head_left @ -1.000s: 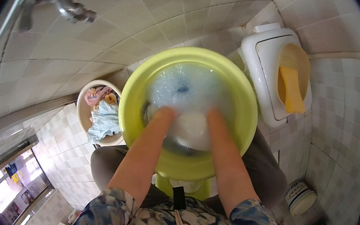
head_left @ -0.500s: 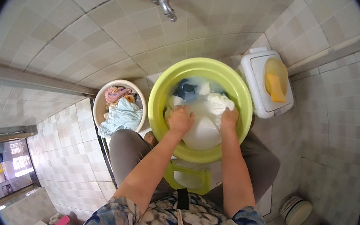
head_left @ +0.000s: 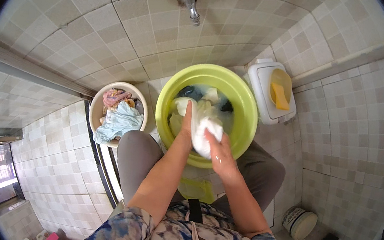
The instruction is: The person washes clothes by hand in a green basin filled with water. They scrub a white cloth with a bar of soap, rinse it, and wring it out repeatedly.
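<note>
Over the near part of a yellow-green tub [head_left: 167, 88] of cloudy water, I have a wet white cloth [head_left: 203, 126] bunched between my hands. My left hand [head_left: 186, 124] grips it at its left side, thumb pointing away from me, the other fingers covered by the cloth. My right hand [head_left: 220, 153] is closed around the near, lower end, and suds cling to its skin. Behind the cloth, pale fabric [head_left: 211, 95] and a dark garment [head_left: 186, 91] lie partly under water. What the white cloth is, its bunched shape does not show.
Left of the tub stands a cream basin [head_left: 93, 113] with light-blue and pink laundry. A white lidded bin [head_left: 260, 75] at the right bears a yellow dipper [head_left: 280, 95]. A tap [head_left: 191, 9] juts from the tiled wall; a white bucket [head_left: 301, 223] lies low right.
Both hands have come up out of the water with the white cloth. My right hand has moved inward and nearer to me, bringing the cloth between the hands. The view has shifted slightly.
</note>
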